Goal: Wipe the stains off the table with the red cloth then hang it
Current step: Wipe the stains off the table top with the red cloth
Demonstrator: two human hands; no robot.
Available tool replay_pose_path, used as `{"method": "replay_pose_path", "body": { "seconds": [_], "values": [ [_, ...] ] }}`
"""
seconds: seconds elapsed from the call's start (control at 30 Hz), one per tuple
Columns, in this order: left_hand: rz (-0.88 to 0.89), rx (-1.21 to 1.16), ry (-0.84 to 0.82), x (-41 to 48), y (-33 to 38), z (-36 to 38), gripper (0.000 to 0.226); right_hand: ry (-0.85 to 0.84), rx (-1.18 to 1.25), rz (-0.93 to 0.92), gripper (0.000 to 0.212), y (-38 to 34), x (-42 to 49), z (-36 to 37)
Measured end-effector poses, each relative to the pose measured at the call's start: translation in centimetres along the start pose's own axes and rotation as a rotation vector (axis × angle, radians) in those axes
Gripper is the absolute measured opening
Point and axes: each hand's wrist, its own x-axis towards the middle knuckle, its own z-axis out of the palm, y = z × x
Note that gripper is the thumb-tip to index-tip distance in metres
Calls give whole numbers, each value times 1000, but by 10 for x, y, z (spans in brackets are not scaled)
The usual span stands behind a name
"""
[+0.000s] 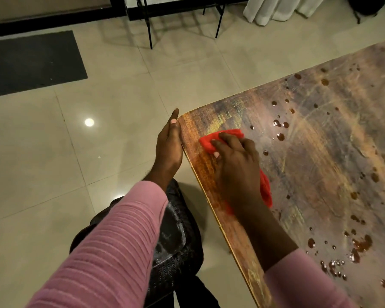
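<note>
The pale tiled floor (pixel 111 85) takes up the whole left side of the room, glossy enough to throw back a round spot of light. A dark mat (pixel 31 61) lies on it at the far left, and thin black chair legs (pixel 150 30) stand at the far end beside white curtains (pixel 276 7).

The wooden table (pixel 309 152) fills the right side, its worn top streaked brown, yellow and grey, its rounded corner pointing toward the middle of the scene. Reddish-brown stains (pixel 280 136) are scattered in drops across it, a few just right of the cloth and a thicker cluster (pixel 362 243) at the near right.

Two arms in ribbed pink sleeves (pixel 111 241) reach in from the near edge, over a dark patterned lap.

The right hand (pixel 238 165) lies palm down on the red cloth (pixel 211 141), fingers spread and pressing it flat to the table near the corner; its grip is a flat press rather than a clenched fist. The cloth shows ahead of the fingers and again along the right side of the wrist.

The left hand (pixel 169 147) is flat and released, holding nothing, resting upright against the table's left edge just beside the corner.
</note>
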Motion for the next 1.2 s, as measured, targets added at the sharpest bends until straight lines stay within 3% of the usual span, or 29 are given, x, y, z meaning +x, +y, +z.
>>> {"method": "replay_pose_path", "body": {
  "seconds": [0.17, 0.4, 0.63, 0.83, 0.9, 1.07, 1.2],
  "values": [
    [7, 10, 2, 3, 1, -3, 42, -33, -21, -254, 37, -11, -13, 7],
    [16, 0, 12, 1, 0, -2, 42, 57, 38, 25, 39, 6, 23, -5],
    [-98, -232, 77, 0, 5, 3, 42, 42, -30, -295, 34, -17, 6, 8],
    [-137, -141, 82, 3, 1, 0, 46, 23, 46, -16, 42, 7, 53, -8],
    [-138, -164, 86, 3, 1, 2, 48, 21, 38, -45, 40, -2, 54, -7],
    [-212, -326, 128, 5, -1, 7, 49, 0, -6, -332, 36, -20, 36, 3],
    [-322, -386, 103, 8, -2, 6, 53, 28, -5, -218, 36, -5, 60, 1]
  ]
}}
